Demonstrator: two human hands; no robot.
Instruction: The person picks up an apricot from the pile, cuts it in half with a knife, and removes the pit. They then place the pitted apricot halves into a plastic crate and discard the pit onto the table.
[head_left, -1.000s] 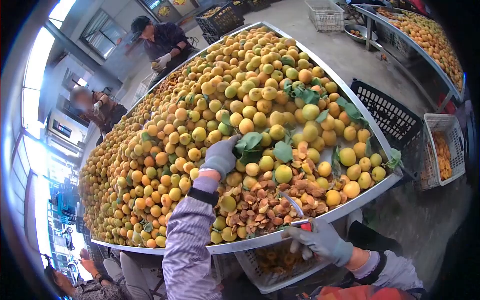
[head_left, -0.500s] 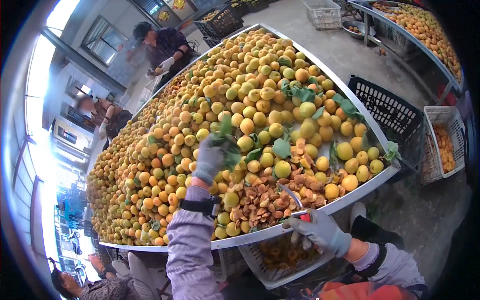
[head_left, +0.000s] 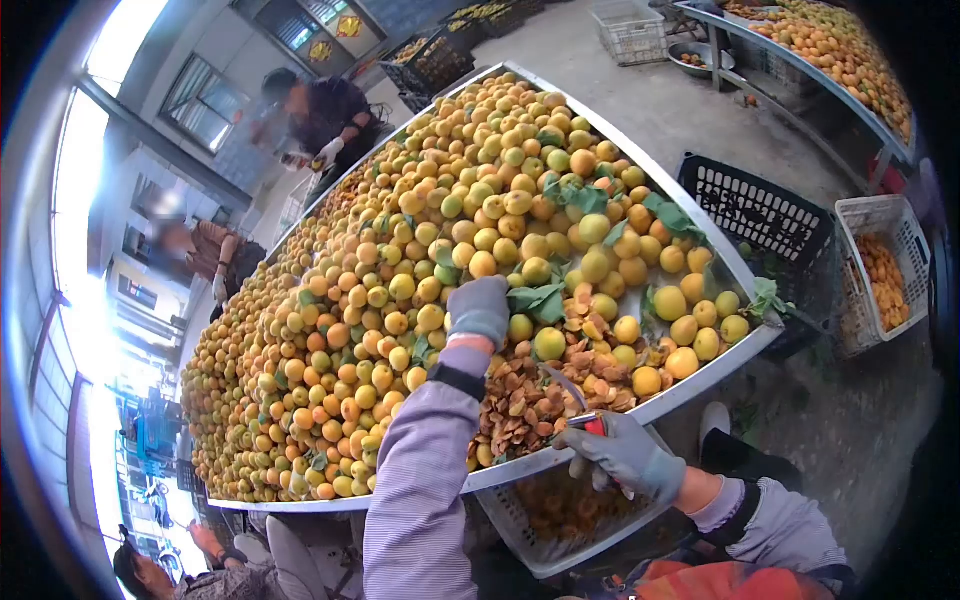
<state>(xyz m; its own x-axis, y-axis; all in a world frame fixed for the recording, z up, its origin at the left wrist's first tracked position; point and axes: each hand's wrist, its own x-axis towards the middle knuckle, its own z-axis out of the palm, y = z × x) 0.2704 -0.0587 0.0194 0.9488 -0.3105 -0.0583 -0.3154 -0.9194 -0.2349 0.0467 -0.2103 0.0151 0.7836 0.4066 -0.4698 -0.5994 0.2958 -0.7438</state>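
Observation:
My left hand (head_left: pixel 478 308), in a grey glove, reaches into the heap of apricots (head_left: pixel 400 290) on the large metal-edged table. Its fingers curl downward, and the fingertips and anything in them are hidden. Touching or just beside its right side are green leaves (head_left: pixel 540 301). My right hand (head_left: pixel 628 457), also gloved, is closed around the red handle of a small curved knife (head_left: pixel 595 426) over the table's near rim. The blade points up and left above a pile of brownish apricot pieces or pits (head_left: pixel 525 398), which lies between my hands.
Below the near edge sits a grey crate (head_left: pixel 520 540) with apricot pieces. To the right stand a black crate (head_left: pixel 757 208) and a white crate (head_left: pixel 880 270) holding orange pieces. Two co-workers (head_left: pixel 325 115) (head_left: pixel 205 250) are along the far left side; another person (head_left: pixel 215 580) is lower left.
My left hand has moved right and down, and leaves now lie at its right side. My right hand keeps the knife at nearly the same spot. The view has shifted slightly.

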